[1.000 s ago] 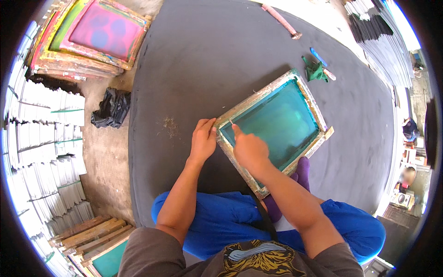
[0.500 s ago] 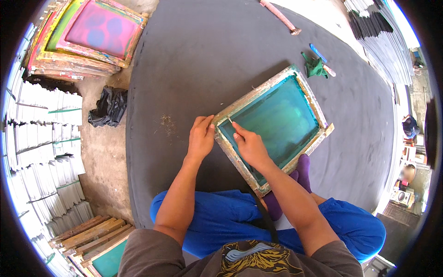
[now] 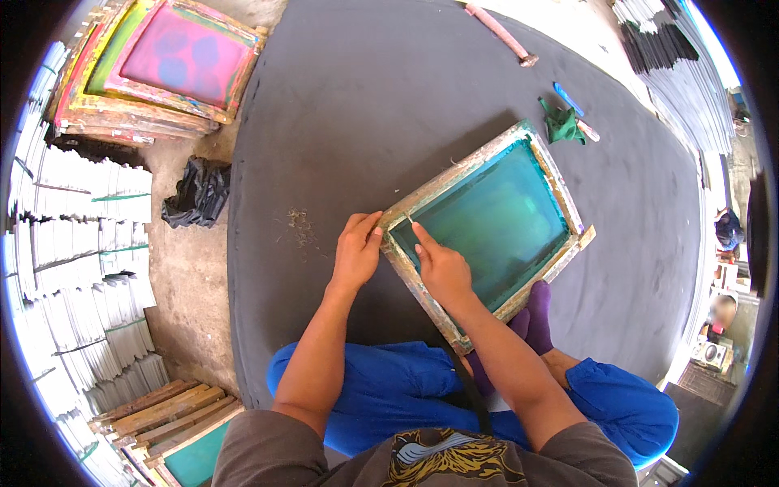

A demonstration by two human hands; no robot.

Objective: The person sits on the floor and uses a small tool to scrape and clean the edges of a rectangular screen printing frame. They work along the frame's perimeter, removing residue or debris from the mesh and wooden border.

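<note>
A wooden silk-screen frame [image 3: 485, 157] with teal-green mesh [image 3: 495, 235] lies slanted across the dark mat before me, paint crusted along its wood. My left hand [image 3: 357, 250] grips the frame's left corner, fingertips on the wood and thumb against its side. Inside that same corner, my right hand [image 3: 442, 272] is closed round a small thin tool [image 3: 411, 219]; only its pale tip shows past the index finger, so I cannot tell its exact kind. The tip is at the seam between mesh and wood. My purple-socked feet [image 3: 540, 312] are close to the frame's near right edge.
A pink-handled hammer-like tool [image 3: 499, 36] lies at the far edge. Near it are a green cloth [image 3: 562, 124] and a blue-handled tool [image 3: 568, 97]. Stacked painted frames [image 3: 182, 57], a black plastic bag [image 3: 197, 191] and white bundles [image 3: 73, 235] line the left.
The whole view has shifted slightly. Both hands keep nearly the same places on the frame, with the small tool still at the inner corner.
</note>
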